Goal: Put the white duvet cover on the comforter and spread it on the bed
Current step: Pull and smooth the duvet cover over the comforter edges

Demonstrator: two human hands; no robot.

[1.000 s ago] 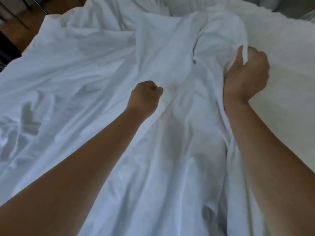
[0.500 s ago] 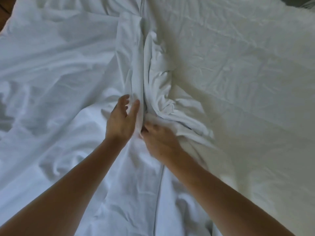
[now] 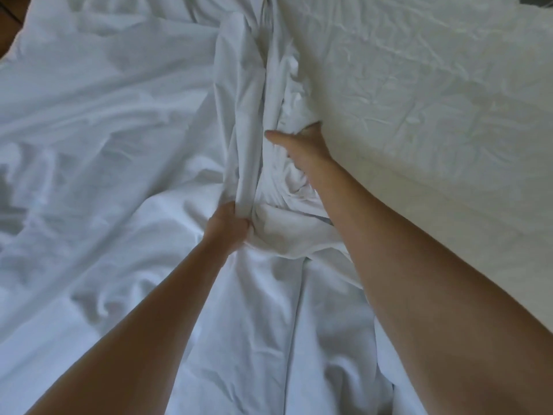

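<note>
Across the bed, duvet cover [image 3: 248,121] fold runs lengthwise.

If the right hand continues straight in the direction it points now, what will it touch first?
The right hand points up the bed, its fingers already hidden in the bunched folds of the white cotton duvet cover. It would most likely meet more of that gathered fabric first; what lies inside the folds is hidden.

A single head-worn, wide-angle camera looks forward and steeply down from close above the bed [image 3: 434,94]. Both forearms enter from the near edge, reaching toward the middle. With only one view, no overlap exists.
</note>
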